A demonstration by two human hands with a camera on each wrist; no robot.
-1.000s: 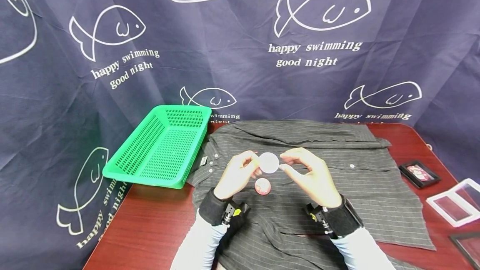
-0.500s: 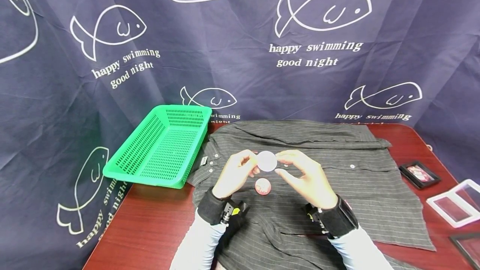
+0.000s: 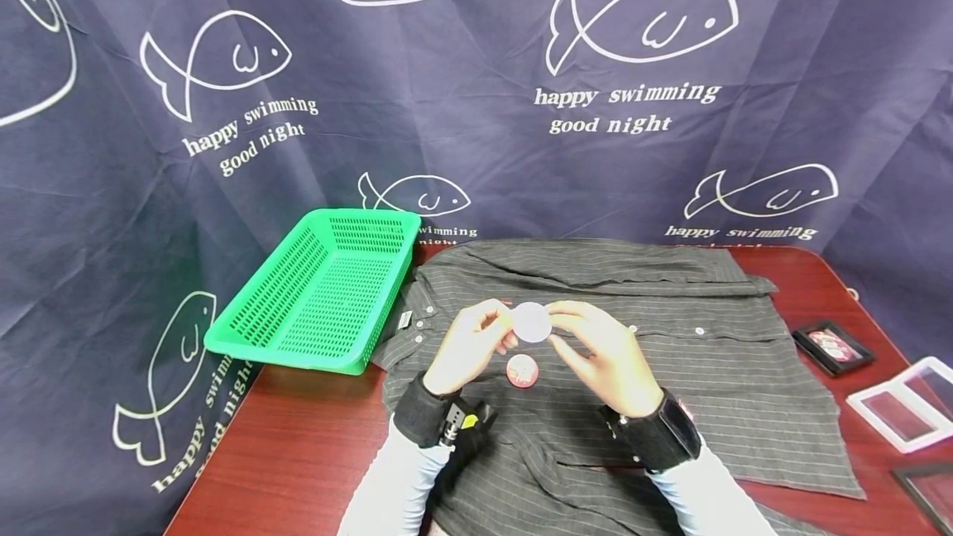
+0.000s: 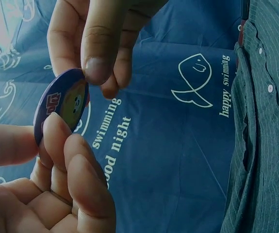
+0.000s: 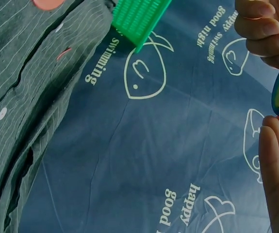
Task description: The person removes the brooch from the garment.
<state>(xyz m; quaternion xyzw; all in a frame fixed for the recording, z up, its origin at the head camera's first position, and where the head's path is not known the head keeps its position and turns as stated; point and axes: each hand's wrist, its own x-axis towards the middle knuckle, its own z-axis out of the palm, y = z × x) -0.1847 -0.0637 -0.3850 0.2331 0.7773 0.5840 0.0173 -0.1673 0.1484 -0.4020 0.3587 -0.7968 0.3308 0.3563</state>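
Note:
In front of me my left hand [image 3: 476,342] pinches a round button badge [image 3: 532,323] between thumb and fingers. Glare whitens the badge in the head view. The left wrist view shows its purple rim, a yellow cartoon face [image 4: 72,106] and red lettering. From the other side, my right hand [image 3: 606,354] holds the badge's edge with its fingertips, the thumb [image 4: 98,68] right at the rim. Below both hands a second badge [image 3: 522,370], red and pale, lies on a dark striped shirt [image 3: 744,387] spread over the table.
A green basket [image 3: 283,358] stands at the left of the red-brown table [image 3: 298,445]. At the right edge lie a small black frame [image 3: 807,347] with a pink item inside, a white frame [image 3: 886,422] and a dark frame [image 3: 923,493]. A printed blue curtain [image 3: 476,106] hangs behind.
My right hand has moved left, from just beside the badge to its edge. The left hand keeps its hold with barely any movement. The badge on the shirt stays put.

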